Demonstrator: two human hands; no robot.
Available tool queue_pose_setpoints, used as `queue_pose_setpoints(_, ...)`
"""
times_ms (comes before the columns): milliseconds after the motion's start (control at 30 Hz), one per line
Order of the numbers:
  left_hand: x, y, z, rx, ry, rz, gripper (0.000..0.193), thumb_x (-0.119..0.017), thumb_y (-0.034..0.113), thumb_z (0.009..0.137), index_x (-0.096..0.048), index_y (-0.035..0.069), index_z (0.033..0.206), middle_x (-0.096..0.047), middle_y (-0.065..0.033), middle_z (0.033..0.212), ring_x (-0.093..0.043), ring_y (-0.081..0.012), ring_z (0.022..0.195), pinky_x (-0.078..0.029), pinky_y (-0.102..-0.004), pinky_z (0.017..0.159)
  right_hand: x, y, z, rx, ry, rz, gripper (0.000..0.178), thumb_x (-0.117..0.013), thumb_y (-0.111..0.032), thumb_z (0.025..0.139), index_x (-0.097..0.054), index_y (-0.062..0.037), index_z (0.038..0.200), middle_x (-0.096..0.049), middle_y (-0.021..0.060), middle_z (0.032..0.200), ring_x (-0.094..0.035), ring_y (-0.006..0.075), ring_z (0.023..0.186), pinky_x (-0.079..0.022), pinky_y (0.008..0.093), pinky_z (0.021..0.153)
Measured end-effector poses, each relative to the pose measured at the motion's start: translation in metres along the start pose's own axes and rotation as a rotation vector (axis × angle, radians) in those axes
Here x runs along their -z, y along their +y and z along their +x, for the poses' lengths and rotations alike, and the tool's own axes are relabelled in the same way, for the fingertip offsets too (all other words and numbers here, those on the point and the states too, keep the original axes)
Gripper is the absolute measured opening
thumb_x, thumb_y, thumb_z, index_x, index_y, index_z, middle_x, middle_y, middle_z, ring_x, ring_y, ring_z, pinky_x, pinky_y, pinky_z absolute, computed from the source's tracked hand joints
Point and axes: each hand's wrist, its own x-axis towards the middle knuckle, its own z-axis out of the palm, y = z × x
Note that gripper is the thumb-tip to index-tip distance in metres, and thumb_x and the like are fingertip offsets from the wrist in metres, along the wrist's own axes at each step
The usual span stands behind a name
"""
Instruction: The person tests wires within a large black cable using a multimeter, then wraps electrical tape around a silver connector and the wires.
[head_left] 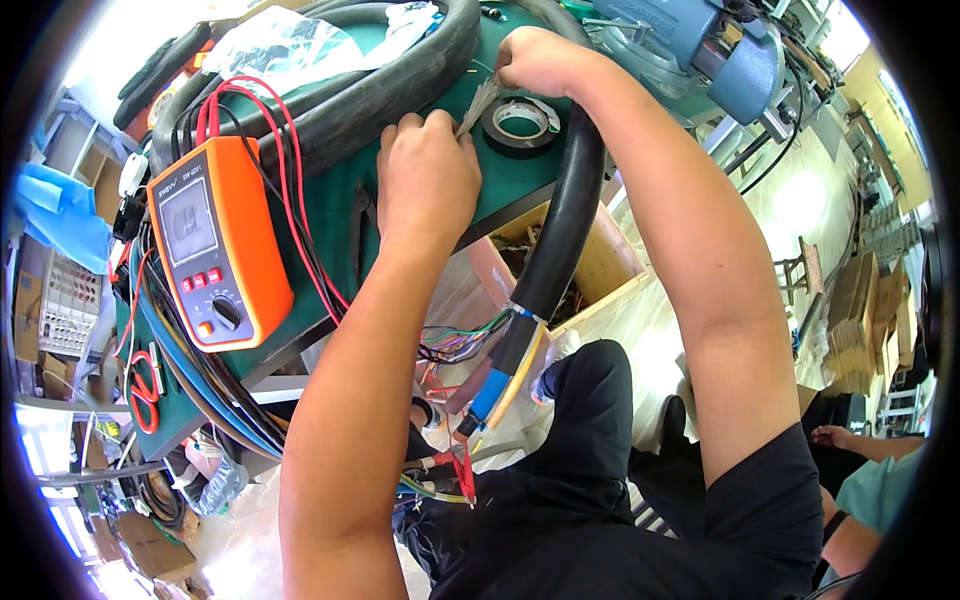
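My left hand (428, 180) is closed over the green tabletop, its fingers round the lower end of a bundle of thin pale strands (482, 104). The strands' exact kind cannot be made out. At the upper end of that bundle, the fingertips of my right hand (540, 62) are pinched together. A roll of black tape (520, 127) lies flat just right of the bundle. Dark-handled pliers (358, 235) rest left of my left wrist. Beneath my right forearm a thick black cable (562, 225) hangs over the table edge, with blue tape (490, 393) near its lower end.
An orange meter (222, 245) with red and black leads stands at left, near red-handled scissors (145, 390). Thick black hose (400, 95) coils behind, beside a clear plastic bag (285, 50). A blue vise (655, 30) is far right. A wooden box (610, 265) sits below; another person's arm (865, 440) shows lower right.
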Motion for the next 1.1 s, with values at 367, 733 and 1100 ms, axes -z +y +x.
queue_pose_setpoints(367,0.001,0.001,0.000,0.025,0.003,-0.008,0.021,-0.058,0.018,0.088,-0.062,-0.002,0.092,-0.060,-0.0195,0.099,-0.055,-0.0348,0.100,-0.045,-0.0426,0.090,0.000,0.010,0.005,-0.104,0.127,0.482,0.020,-0.066,-0.015,0.075,-0.069,0.0001,0.088,-0.065,0.0131,0.087,-0.059,0.0210,0.075,-0.047,0.0336,0.069)
queue_pose_setpoints(733,-0.001,-0.001,0.002,0.040,0.003,-0.035,0.020,-0.057,0.017,0.089,-0.063,-0.001,0.095,-0.061,-0.0207,0.100,-0.055,-0.0365,0.102,-0.044,-0.0445,0.090,-0.001,0.009,0.003,-0.081,0.215,0.628,0.016,-0.062,-0.015,0.074,-0.068,-0.0017,0.082,-0.064,0.0066,0.075,-0.055,0.0163,0.062,-0.047,0.0309,0.058)
queue_pose_setpoints(1100,-0.002,-0.001,0.002,0.048,0.055,-0.107,0.022,-0.055,0.017,0.090,-0.059,-0.004,0.095,-0.060,-0.0229,0.099,-0.055,-0.0390,0.098,-0.044,-0.0458,0.087,0.002,0.009,-0.003,-0.039,0.108,0.624,0.017,-0.060,-0.023,0.082,-0.064,-0.0075,0.086,-0.064,0.0011,0.082,-0.056,0.0101,0.074,-0.046,0.0275,0.064)
